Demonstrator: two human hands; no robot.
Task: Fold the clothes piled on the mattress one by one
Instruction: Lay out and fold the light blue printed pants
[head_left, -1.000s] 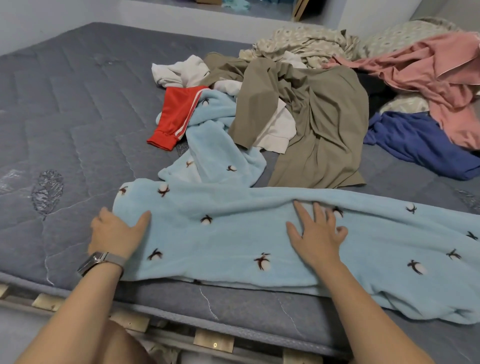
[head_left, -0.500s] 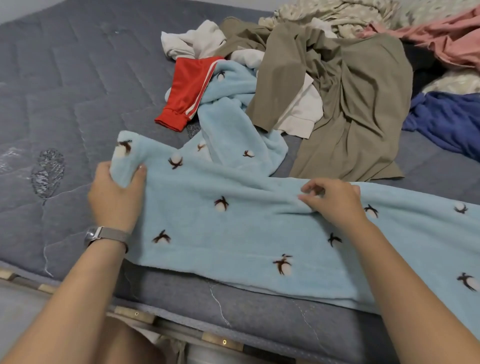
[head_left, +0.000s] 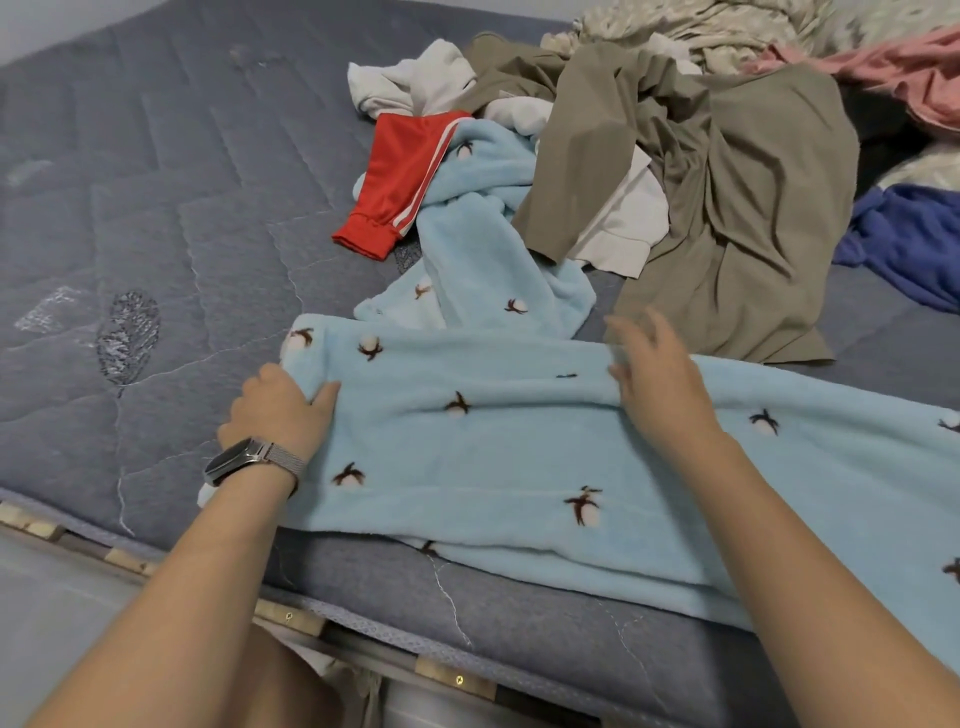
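Observation:
A light blue fleece garment with small dark-and-white motifs lies stretched along the front edge of the grey mattress. My left hand, with a watch on its wrist, grips the garment's left end, thumb on top of the cloth. My right hand is blurred, its fingers spread over the garment's far edge near the middle. A second light blue piece runs from behind it into the clothes pile.
The pile covers the back right: a red garment with white stripes, a khaki garment, white cloth, pink cloth and dark blue cloth. Wooden bed slats show below the mattress edge.
My left hand closed on the garment's left end and lifted it slightly. My right hand went from flat to pinching the far edge, and its fingers are now spread again.

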